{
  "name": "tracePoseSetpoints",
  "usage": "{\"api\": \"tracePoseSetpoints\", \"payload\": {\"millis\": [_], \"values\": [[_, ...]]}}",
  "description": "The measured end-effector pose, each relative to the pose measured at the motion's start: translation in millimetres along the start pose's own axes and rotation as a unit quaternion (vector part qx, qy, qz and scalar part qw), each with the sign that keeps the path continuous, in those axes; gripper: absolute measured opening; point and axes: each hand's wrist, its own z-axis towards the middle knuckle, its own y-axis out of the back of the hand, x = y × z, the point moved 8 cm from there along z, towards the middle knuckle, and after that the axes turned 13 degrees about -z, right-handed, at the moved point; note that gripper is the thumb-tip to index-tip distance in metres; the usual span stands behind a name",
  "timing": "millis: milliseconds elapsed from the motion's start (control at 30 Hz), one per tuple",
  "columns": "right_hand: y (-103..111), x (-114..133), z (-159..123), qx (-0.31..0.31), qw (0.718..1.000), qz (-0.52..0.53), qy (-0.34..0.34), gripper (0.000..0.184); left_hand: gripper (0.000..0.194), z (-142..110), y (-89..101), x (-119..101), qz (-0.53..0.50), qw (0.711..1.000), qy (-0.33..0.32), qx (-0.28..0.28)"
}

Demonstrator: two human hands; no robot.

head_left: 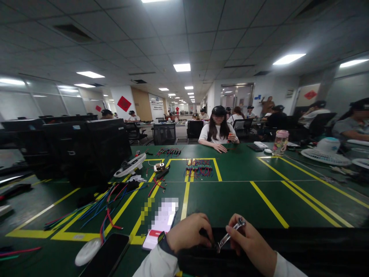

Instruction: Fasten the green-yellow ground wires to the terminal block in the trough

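Head view: a slim silver metal wrench [230, 235] slanted up rightward, pinched in the fingers of the right hand [255, 242]; the left hand [190, 232] curled near its lower end, grip unclear.

At the bottom centre of the frame, the right hand [253, 243] grips a silver wrench [230, 235], slanting down toward the curled fingers of the left hand [190, 232]. Just left, a lit phone [162, 225] lies on the green table [230, 200]; a dark phone [108, 254] fills the lower left, below coloured wires [98, 202]. Wired circuit boards [198, 167] sit mid-frame, before a seated co-worker [217, 134].
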Motion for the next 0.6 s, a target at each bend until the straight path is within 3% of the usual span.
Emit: {"api": "tracePoseSetpoints", "payload": {"millis": [600], "values": [[-5.1, -5.4, 2.0, 0.028, 1.0, -0.012, -0.005, 0.035, 0.019, -2.8, -2.3, 9.2, -0.013, 1.0, 0.008, -0.009]]}}
